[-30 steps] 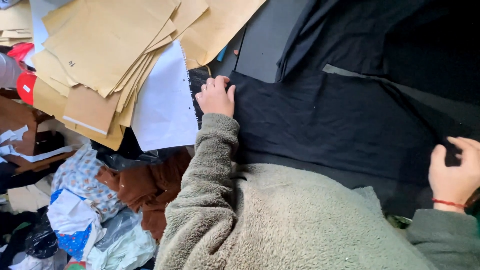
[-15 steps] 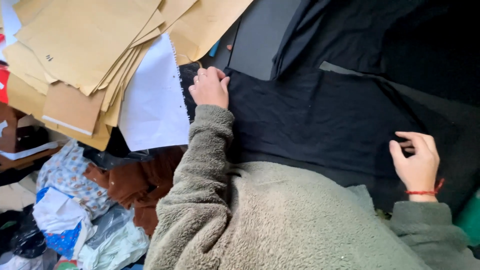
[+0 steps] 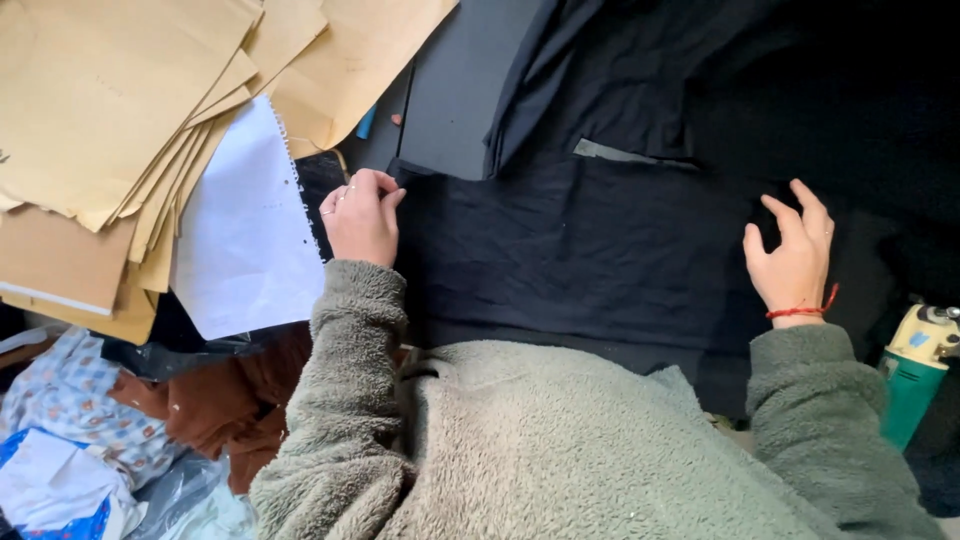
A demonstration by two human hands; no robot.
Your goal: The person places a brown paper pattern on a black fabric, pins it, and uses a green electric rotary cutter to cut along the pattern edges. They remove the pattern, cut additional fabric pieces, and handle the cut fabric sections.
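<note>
I am pinching the left edge of the black fabric (image 3: 590, 250) with my left hand (image 3: 362, 215), apparently; my right hand (image 3: 795, 255) is resting flat, fingers spread, beside brown paper sheets (image 3: 110, 110).

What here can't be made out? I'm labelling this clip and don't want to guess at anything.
Head view, all of it:
- Left hand: fingertips curl at the edge of the black fabric; whether they pinch it is hidden.
- Black fabric: folds vanish in dark shadow at upper right.
- Green tool: cut off by the right edge.
- Table: buried under fabric and brown paper sheets.
</note>
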